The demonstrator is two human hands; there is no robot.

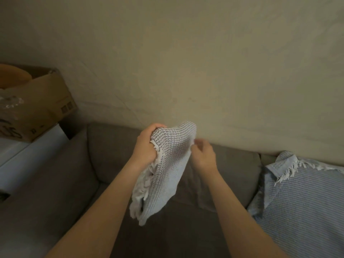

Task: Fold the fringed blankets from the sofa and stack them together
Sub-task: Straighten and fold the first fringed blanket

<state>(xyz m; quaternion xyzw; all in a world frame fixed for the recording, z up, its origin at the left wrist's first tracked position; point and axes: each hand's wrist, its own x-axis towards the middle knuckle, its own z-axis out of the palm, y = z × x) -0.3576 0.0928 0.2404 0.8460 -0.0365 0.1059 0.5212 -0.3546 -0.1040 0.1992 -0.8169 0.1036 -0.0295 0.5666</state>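
1. We are holding the grey waffle-weave blanket (165, 170) in the air above the sofa (111, 155), in front of its back cushions. The blanket is hanging in a bunched fold, with its white fringe gathered along the left edge.
2. Our left hand (147, 146) is gripping the blanket's upper left corner, fingers curled over the top and closed around cloth and fringe.
3. Our right hand (203, 155) is meeting the blanket's right edge, fingers bent and pinching the cloth there; the contact is slightly blurred.
4. Both forearms are reaching forward and up over the sofa seat, bare, with the hands close together on either side of the cloth.
5. A second fringed blanket (301, 202), blue-and-white striped, is lying crumpled on the right end of the sofa, its fringe draped across its top.
6. A cardboard box (46, 105) is sitting on a white surface (28, 155) beyond the sofa's left arm. It is standing open, holding an orange rounded object (13, 75) and some clear plastic wrap (9, 103).
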